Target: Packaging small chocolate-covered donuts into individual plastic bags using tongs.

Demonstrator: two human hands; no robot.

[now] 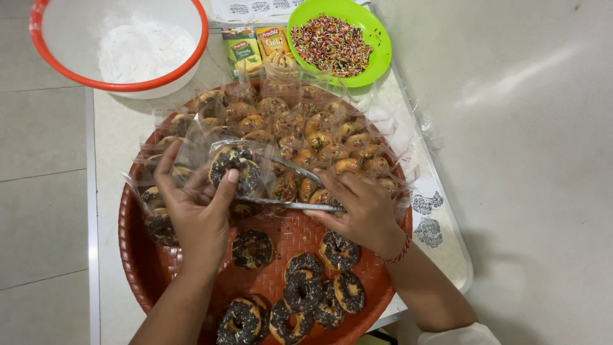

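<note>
The left hand (195,207) pinches a clear bag (220,167) between thumb and fingers, just left of centre frame, holding its mouth up so the chocolate donut (234,167) inside sits flat and visible through the film. The right hand (361,207) is closed around tongs (290,188), their thin metal arms reaching left toward the bag's opening; the grip looks firm, fingers curled over the handle end, which would keep sticky glaze off the fingers. A red thread circles that wrist.

Both hands work over a round red tray (137,268) with a woven pattern. Loose donuts (306,294) dark with glaze and sprinkles lie in the lower half of the frame, within easy reach, while bagged ones (300,124) are heaped along the upper half (apart from the bare ones, it seems, so the two do not mix).

Past the tray, at upper left, stands a red-rimmed white bowl (60,61) with white powder; at upper centre, a green bowl (377,54) of coloured sprinkles and two small boxes (255,46).

Everything rests on a pale table (121,121) with a light rim, over grey floor tiles.
</note>
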